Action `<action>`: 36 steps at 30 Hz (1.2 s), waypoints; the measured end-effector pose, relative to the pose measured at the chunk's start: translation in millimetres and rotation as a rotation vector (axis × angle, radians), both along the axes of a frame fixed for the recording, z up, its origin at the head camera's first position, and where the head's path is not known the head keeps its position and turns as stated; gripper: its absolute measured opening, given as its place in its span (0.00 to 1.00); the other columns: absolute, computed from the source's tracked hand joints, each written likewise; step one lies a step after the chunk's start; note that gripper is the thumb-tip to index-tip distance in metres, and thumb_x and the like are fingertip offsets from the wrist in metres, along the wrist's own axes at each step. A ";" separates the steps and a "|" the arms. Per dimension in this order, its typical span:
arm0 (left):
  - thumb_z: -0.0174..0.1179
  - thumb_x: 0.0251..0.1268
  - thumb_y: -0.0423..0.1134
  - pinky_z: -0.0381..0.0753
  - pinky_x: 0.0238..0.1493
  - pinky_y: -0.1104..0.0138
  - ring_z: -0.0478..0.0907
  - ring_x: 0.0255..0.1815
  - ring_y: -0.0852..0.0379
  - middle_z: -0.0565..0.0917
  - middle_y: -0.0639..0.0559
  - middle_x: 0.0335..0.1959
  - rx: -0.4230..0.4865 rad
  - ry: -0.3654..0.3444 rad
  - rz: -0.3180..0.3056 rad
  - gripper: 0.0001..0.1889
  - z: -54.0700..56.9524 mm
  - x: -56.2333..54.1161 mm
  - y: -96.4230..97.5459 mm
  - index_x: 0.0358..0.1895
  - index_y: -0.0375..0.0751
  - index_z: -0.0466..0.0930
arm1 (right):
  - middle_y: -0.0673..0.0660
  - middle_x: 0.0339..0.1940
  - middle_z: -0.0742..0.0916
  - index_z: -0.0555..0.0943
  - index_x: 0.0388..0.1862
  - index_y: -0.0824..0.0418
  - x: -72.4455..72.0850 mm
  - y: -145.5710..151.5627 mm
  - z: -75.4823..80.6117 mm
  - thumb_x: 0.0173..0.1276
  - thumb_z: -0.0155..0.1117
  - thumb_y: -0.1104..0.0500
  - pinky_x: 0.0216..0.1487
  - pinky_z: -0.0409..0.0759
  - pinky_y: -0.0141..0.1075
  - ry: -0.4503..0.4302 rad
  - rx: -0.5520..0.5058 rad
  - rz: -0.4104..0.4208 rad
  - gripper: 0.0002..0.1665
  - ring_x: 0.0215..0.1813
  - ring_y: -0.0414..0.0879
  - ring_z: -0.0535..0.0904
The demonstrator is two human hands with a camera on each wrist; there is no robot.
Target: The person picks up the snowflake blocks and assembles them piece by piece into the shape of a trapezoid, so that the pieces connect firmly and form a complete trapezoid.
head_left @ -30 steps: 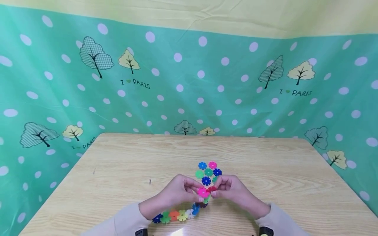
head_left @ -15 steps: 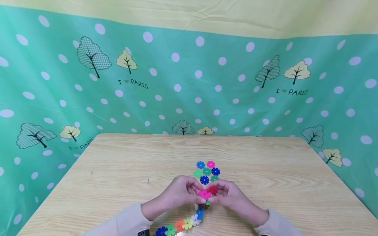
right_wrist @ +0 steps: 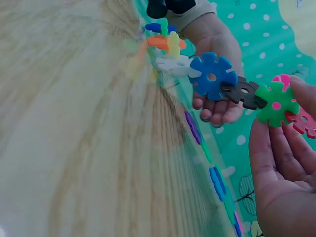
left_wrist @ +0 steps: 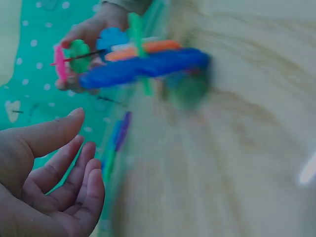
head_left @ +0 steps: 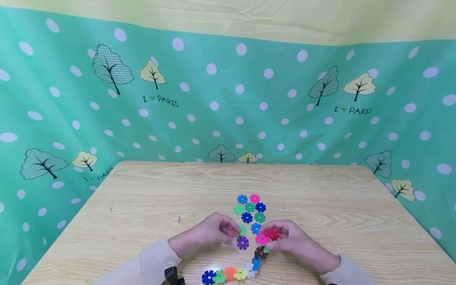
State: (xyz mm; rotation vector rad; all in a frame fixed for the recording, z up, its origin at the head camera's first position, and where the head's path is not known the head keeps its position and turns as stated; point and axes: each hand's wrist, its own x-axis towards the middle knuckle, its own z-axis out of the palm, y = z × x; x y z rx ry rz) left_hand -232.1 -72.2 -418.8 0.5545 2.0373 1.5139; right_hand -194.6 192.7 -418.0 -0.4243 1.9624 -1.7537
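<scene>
My right hand [head_left: 290,238] pinches the end of a chain of slotted plastic flower discs, by its pink disc [head_left: 262,239] and red disc [head_left: 273,234]. A green disc [right_wrist: 267,109] joins them in the right wrist view. From there the chain runs through a brown disc [head_left: 261,253], a blue one [right_wrist: 213,63], white, yellow, orange and green, ending in a dark blue disc [head_left: 208,277]. My left hand [head_left: 215,230] holds nothing; its thumb and fingers are apart in the left wrist view. Nearest to it lies a loose purple disc [head_left: 243,243].
Several loose discs lie flat beyond the hands, among them a teal disc [head_left: 250,207] and a far pink disc [head_left: 254,198]. All sit on a wooden table [head_left: 149,190]. A green dotted curtain [head_left: 199,118] hangs behind its back edge.
My left hand has let go of the pink disc and drawn slightly left. My right hand has moved right with the chain, uncovering the purple disc and a light green one.
</scene>
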 end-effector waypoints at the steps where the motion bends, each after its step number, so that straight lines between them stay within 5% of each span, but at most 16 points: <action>1: 0.68 0.46 0.25 0.79 0.41 0.71 0.79 0.37 0.57 0.84 0.46 0.38 -0.004 0.005 -0.007 0.15 -2.6 -0.1 0.5 0.41 0.34 0.82 | 0.58 0.49 0.84 0.73 0.56 0.73 0.1 1.7 0.3 0.62 0.64 0.60 0.52 0.77 0.32 -0.008 0.004 0.006 0.27 0.51 0.48 0.78; 13: 0.71 0.42 0.29 0.77 0.31 0.73 0.75 0.33 0.63 0.83 0.58 0.36 -0.097 0.218 -0.072 0.19 -15.8 3.0 9.6 0.43 0.44 0.85 | 0.56 0.47 0.85 0.75 0.55 0.73 -3.0 5.9 3.4 0.58 0.65 0.60 0.47 0.77 0.31 -0.028 0.024 0.056 0.27 0.46 0.45 0.78; 31: 0.70 0.44 0.27 0.76 0.26 0.75 0.73 0.25 0.67 0.82 0.60 0.30 -0.116 0.299 -0.091 0.19 -17.7 -0.3 15.5 0.43 0.46 0.86 | 0.53 0.45 0.85 0.75 0.53 0.75 -5.0 3.4 1.5 0.58 0.67 0.62 0.48 0.76 0.31 0.028 -0.007 0.083 0.26 0.45 0.42 0.77; 36: 0.71 0.43 0.27 0.76 0.31 0.75 0.74 0.30 0.67 0.81 0.62 0.31 -0.140 0.336 -0.100 0.17 -18.5 -0.5 14.5 0.40 0.47 0.86 | 0.52 0.44 0.85 0.75 0.53 0.75 -6.0 2.6 -0.9 0.58 0.67 0.63 0.48 0.77 0.31 0.035 -0.015 0.086 0.25 0.45 0.42 0.78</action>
